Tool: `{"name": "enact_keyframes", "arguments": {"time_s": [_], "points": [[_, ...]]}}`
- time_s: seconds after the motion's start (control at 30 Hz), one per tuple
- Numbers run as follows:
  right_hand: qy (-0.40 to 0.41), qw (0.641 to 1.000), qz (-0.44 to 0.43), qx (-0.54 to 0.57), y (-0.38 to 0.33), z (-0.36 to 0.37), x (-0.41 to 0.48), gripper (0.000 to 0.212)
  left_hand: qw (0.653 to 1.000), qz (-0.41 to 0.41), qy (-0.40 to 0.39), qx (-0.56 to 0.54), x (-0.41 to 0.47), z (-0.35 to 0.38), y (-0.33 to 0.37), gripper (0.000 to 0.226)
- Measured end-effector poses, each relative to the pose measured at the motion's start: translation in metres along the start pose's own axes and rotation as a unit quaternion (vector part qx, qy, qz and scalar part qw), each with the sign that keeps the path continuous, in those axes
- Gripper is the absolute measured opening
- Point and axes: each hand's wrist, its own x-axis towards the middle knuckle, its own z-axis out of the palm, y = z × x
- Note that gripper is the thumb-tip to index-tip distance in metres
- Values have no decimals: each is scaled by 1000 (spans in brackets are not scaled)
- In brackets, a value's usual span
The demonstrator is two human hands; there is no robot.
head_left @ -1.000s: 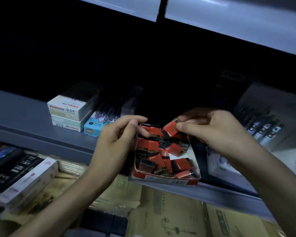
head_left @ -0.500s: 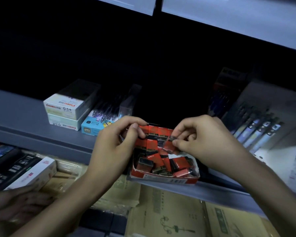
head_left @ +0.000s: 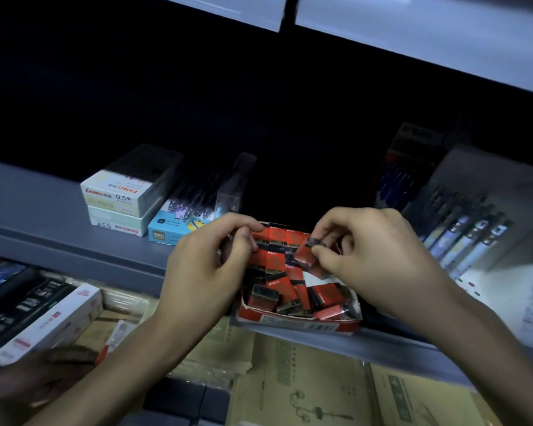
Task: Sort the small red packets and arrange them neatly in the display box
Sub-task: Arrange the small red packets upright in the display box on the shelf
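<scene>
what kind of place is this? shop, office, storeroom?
Most likely a stationery shop aisle. A grey metal shelf holds stacked retail boxes marked 0.5, a rack of pens stands to the right, and the display box of small red packets sits at the shelf's edge.

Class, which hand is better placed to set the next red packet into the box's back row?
Probably the right hand: it pinches a red packet just over the display box, beside the neat back row.
</scene>
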Motion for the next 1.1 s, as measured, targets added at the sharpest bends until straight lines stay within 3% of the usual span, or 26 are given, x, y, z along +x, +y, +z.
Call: {"name": "enact_keyframes", "arguments": {"time_s": [0.17,0.37,0.5,0.57,0.67,0.8,1.0,1.1], "points": [[-19,986,38,163,1,-8,4,12,1000,17,0,16,2,-2,-2,14],[-55,927,85,361,-1,-5,8,7,998,38,-56,6,2,-3,9,19],[-80,909,95,397,-3,-7,6,10,996,17,-73,-49,5,0,10,13],[-69,931,67,352,1,-6,6,6,993,-6,-69,-93,7,0,9,9],[-5,995,12,98,13,-4,8,5,990,-27,-39,-134,11,-2,4,8],[-68,996,-22,-55,13,8,7,29,987,-47,-11,-152,12,-3,2,6],[-56,995,-33,-71,8,14,4,18,988,-50,-1,-146,12,-5,6,4],[-43,999,-6,19,12,7,5,16,988,-49,10,-148,13,-7,4,4]]}}
